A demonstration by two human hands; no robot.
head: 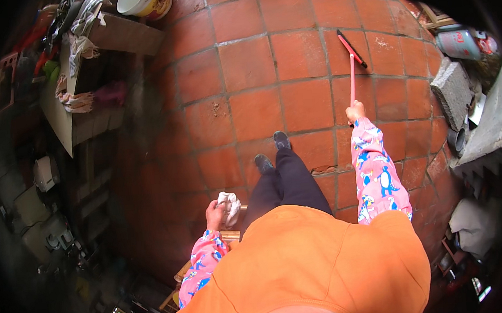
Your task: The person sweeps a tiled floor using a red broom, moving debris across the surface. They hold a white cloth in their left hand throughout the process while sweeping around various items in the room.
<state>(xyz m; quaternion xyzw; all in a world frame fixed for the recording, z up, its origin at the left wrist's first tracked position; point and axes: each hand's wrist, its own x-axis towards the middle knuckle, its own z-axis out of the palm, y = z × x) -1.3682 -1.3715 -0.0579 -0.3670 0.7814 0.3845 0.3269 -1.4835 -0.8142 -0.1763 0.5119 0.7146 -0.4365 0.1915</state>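
My right hand is closed around the pink handle of a broom, held out to the right front. The broom's head, pink with dark bristles, lies slantwise over the red floor tiles. At my left side, my left hand grips a crumpled whitish cloth, beside some light wooden or bamboo bars. Both forearms wear pink patterned sleeves. My two feet, in dark shoes, stand on the tiles between the hands.
A white and yellow bucket stands at the upper left, near a table draped with cloths. On the right are a gas cylinder, a grey stone block and a pipe. Some grit lies on the tiles.
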